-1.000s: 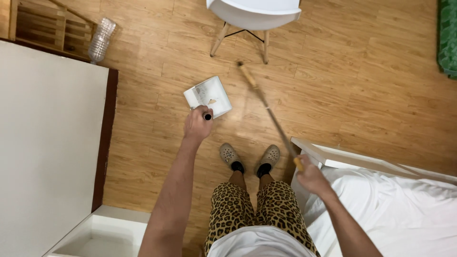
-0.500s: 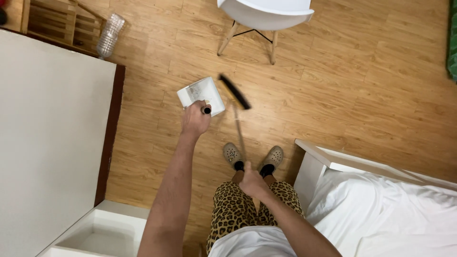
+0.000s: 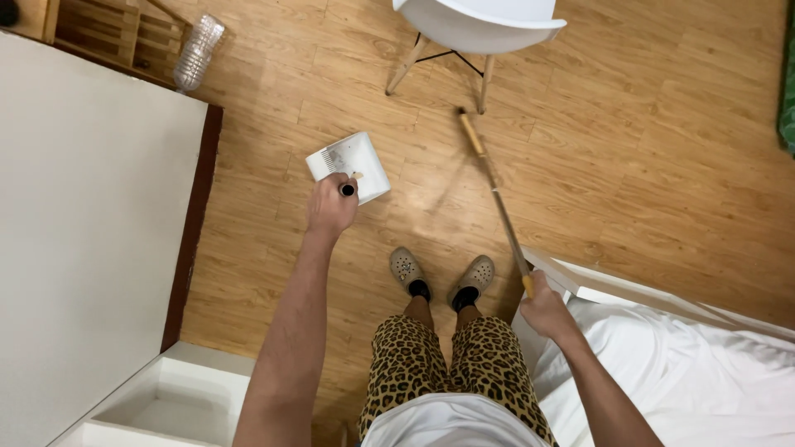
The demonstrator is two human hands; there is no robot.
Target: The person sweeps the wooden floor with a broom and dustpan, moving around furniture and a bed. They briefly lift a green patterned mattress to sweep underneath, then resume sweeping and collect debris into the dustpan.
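Right hand: the right hand (image 3: 542, 305), at about four o'clock, has its fingers wrapped tight round the near end of a long thin wooden broom stick (image 3: 495, 192), just beside the corner of the white bed frame (image 3: 629, 290).
Left hand: the left hand (image 3: 330, 207), at about ten o'clock from the feet, is curled into a closed fist round the black-tipped handle of a white plastic dustpan (image 3: 351, 165).
Feet: two grey perforated clogs (image 3: 441, 275) stand on the wooden plank floor (image 3: 646, 165) between the two hands.
Dustpan: it hangs just past the left fist, its open tray facing up, with grey dust marks inside.
Broom stick: it slants from the right fist toward twelve o'clock; its far end is blurred, near a chair leg.
Bottle: a clear ribbed plastic bottle (image 3: 198, 53) lies at eleven o'clock beside a slatted wooden crate (image 3: 108, 33); no label can be made out.
Chair: a white moulded chair with wooden legs (image 3: 472, 25) stands at twelve o'clock.
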